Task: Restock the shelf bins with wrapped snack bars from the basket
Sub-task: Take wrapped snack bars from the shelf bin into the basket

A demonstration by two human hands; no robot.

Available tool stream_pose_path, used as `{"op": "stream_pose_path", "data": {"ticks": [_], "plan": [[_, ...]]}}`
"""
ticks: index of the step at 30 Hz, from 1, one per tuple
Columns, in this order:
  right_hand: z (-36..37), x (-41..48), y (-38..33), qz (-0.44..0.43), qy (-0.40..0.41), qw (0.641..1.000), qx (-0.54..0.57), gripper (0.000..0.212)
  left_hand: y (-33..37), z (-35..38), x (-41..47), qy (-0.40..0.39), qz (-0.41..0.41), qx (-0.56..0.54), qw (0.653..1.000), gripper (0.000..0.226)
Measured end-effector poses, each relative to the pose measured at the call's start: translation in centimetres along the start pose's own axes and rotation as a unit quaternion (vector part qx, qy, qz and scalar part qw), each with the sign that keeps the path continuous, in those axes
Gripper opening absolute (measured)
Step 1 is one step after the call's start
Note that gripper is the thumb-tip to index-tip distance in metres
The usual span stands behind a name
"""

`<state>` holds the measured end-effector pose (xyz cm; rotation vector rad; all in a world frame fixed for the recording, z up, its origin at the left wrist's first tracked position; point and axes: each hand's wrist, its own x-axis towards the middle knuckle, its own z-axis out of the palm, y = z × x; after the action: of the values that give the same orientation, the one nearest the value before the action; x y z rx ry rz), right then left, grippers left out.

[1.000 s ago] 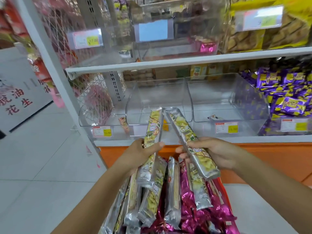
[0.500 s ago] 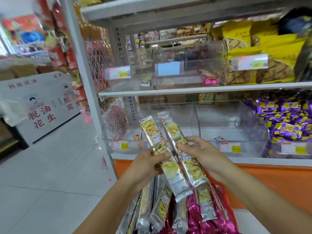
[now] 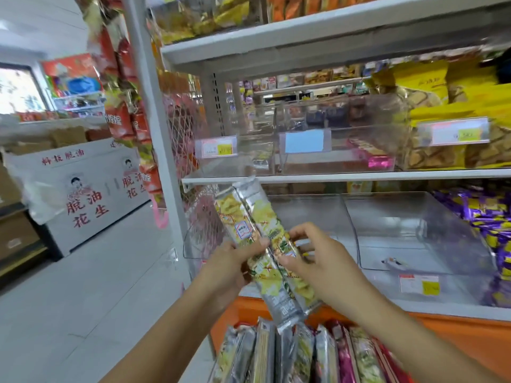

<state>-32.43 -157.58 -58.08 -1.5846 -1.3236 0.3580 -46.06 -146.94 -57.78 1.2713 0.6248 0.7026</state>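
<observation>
Two long silver-and-yellow wrapped snack bars (image 3: 250,217) lie side by side, tilted up to the left, in front of the lower shelf. My left hand (image 3: 229,269) grips them from the left and my right hand (image 3: 323,264) pinches them from the right. Below, the basket (image 3: 392,357) holds several more silver-yellow and pink bars (image 3: 293,355) standing on end. Behind the bars are clear shelf bins: a lower middle bin (image 3: 312,214) and a lower right bin (image 3: 414,230), which holds only one small wrapper.
A white shelf post (image 3: 154,128) stands left of the bins. The upper shelf (image 3: 345,176) carries more clear bins with price tags. Purple snacks (image 3: 486,217) fill the far-right lower bin. An orange shelf base (image 3: 470,335) runs below. Tiled floor opens to the left.
The two bars have been brought together into one bundle and lifted higher. Both hands now meet on them. The view has tilted up, showing more of the upper shelves.
</observation>
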Motion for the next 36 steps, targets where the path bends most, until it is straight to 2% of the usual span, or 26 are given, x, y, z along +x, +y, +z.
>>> {"op": "stream_pose_path", "data": {"ticks": [4, 7, 8, 12, 14, 15, 18, 19, 21, 22, 23, 25, 29, 32, 36], "plan": [[-0.3, 4.3, 0.4, 0.026, 0.014, 0.997, 0.075, 0.029, 2.1, -1.1, 3.8, -0.016, 0.008, -0.004, 1.000, 0.048], [-0.4, 6.2, 0.6, 0.008, 0.006, 0.996, 0.087, 0.031, 3.1, -1.4, 5.1, -0.019, 0.014, 0.000, 1.000, 0.051], [-0.6, 6.5, 0.5, -0.004, -0.001, 0.996, 0.085, 0.030, 3.2, -1.6, 5.3, -0.016, 0.016, -0.001, 1.000, 0.057], [-1.7, 6.4, -1.1, -0.028, -0.041, 0.997, 0.051, 0.020, 4.0, -2.0, 4.9, 0.020, 0.010, -0.025, 0.999, 0.106], [-1.9, 5.8, -2.4, -0.023, -0.061, 0.997, 0.034, 0.026, 4.8, -2.3, 4.3, 0.007, 0.000, -0.038, 0.999, 0.114], [-1.9, 5.4, -3.1, -0.025, -0.070, 0.997, 0.018, 0.028, 5.3, -2.2, 3.8, -0.001, -0.007, -0.039, 0.999, 0.108], [-1.4, 4.2, -5.2, -0.032, -0.101, 0.991, -0.083, 0.034, 6.4, -2.5, 2.8, -0.015, -0.015, -0.041, 0.999, 0.064], [-0.8, 3.8, -5.8, -0.025, -0.101, 0.987, -0.126, 0.048, 6.6, -2.6, 2.7, -0.015, -0.020, -0.047, 0.999, 0.052], [0.9, 3.5, -6.7, -0.026, -0.075, 0.971, -0.227, 0.100, 7.0, -2.9, 2.5, -0.013, -0.022, -0.063, 0.998, 0.036], [1.9, 3.3, -7.1, -0.027, -0.061, 0.958, -0.280, 0.119, 7.2, -3.1, 2.4, -0.010, -0.020, -0.072, 0.997, 0.032], [2.8, 3.3, -7.5, -0.035, -0.042, 0.946, -0.320, 0.126, 7.4, -3.2, 2.1, -0.011, -0.016, -0.082, 0.996, 0.030], [3.8, 3.6, -8.0, -0.067, 0.008, 0.938, -0.341, 0.113, 8.0, -3.8, 1.9, -0.008, -0.003, -0.089, 0.996, 0.032], [3.8, 5.3, -9.1, -0.081, 0.042, 0.971, -0.219, 0.061, 9.1, -5.5, 2.3, -0.009, 0.025, -0.072, 0.997, 0.046], [3.8, 7.1, -10.2, -0.067, 0.032, 0.979, -0.191, 0.048, 10.1, -6.7, 3.2, -0.025, 0.041, -0.038, 0.998, 0.045], [2.3, 10.5, -11.2, -0.065, 0.034, 0.953, -0.294, 0.043, 11.4, -8.5, 4.4, -0.049, 0.038, -0.054, 0.997, 0.033]]}}
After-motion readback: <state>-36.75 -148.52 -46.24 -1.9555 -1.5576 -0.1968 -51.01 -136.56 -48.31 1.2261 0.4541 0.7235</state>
